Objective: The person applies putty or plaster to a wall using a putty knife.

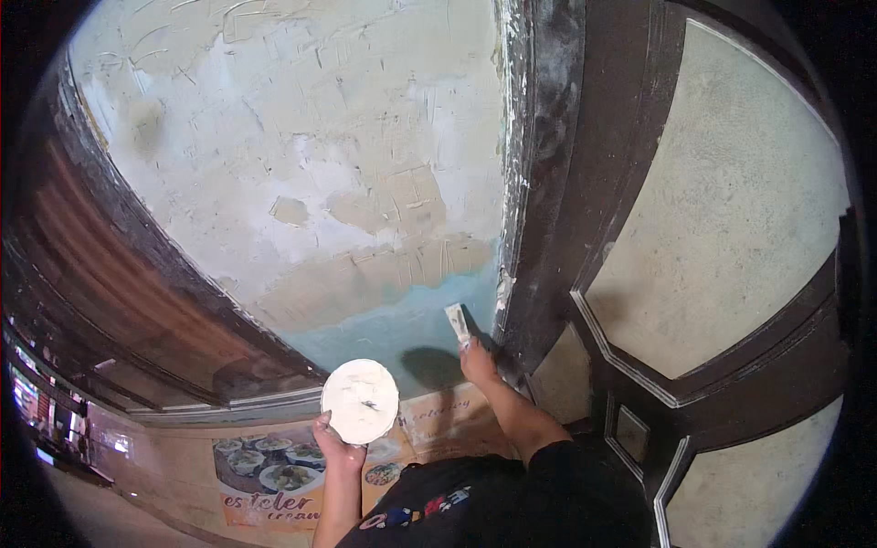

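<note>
A round white disc (360, 402) carries pale paste with a dark mark near its middle; whether it is a lid or a full tub I cannot tell. My left hand (338, 445) grips it by its lower left edge. My right hand (478, 362) is closed around a putty knife (457, 321), its pale blade pointing up toward the wall. Behind the blade lies a bare blue-green strip of the wall panel (393, 333). Above that strip, uneven cream and white filler (301, 201) covers the panel. Whether the blade touches the wall is not clear.
Dark, paint-flecked wooden trim (548, 155) borders the panel on the right, with a cream panel (731, 201) beyond it. Brown slatted wood (119, 283) is on the left. Low down, a printed food banner (265, 484) hangs behind my left arm.
</note>
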